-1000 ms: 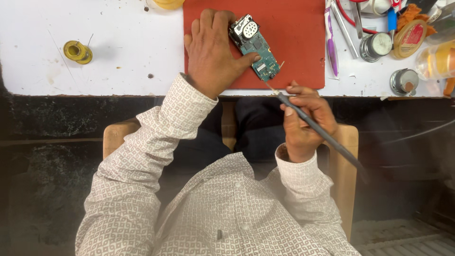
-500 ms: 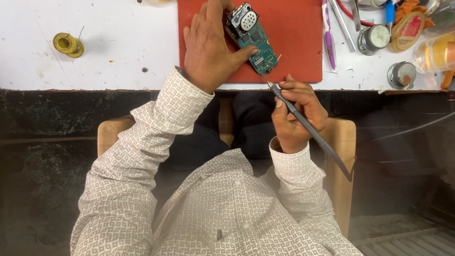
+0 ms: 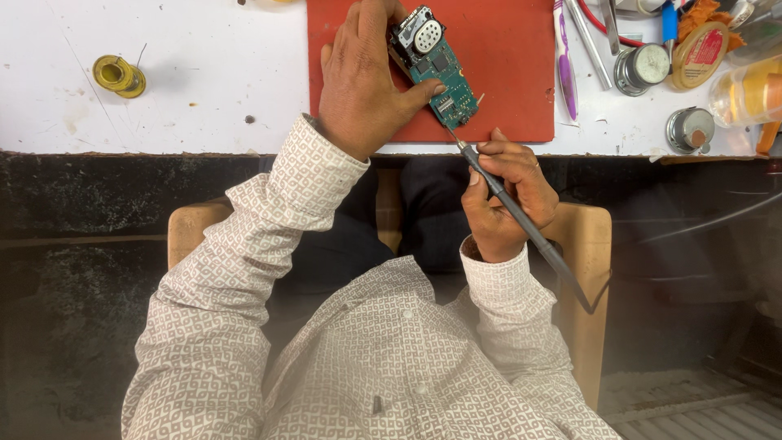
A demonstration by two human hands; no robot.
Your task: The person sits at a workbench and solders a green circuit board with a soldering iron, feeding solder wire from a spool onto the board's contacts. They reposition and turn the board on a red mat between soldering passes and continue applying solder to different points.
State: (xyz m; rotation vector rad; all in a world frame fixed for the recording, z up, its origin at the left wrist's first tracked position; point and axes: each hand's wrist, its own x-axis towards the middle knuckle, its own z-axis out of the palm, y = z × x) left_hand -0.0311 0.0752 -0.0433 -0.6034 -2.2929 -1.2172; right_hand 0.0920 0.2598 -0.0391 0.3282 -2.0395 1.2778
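Looking down from the head camera now, I've got the left hand pressed flat over the top of a small green circuit board with a round grey speaker grille at its far end, thumb hooked across the board's near half, grip clamped on it and pinning it to the red rectangular mat at twelve o'clock of the view. The board lies tilted, its speaker end toward eleven o'clock, its near corner toward five, close to the mat's near edge.

Right hand sits just off the near edge of the white bench, at about four o'clock from the board, fingers closed pen-style round a slim dark soldering iron with a metal tip. The tip is at the board's near corner; I can't tell whether it actually touches. The iron's handle runs back toward five o'clock, its cord trailing past the wooden chair.

Off at nine o'clock on the bench, well apart from the mat, a small yellow spool of solder wire. At three o'clock of the mat, a purple-handled toothbrush lies just beside its edge, then two round metal tins, a flat round red-labelled tin and a clear plastic jar with amber contents
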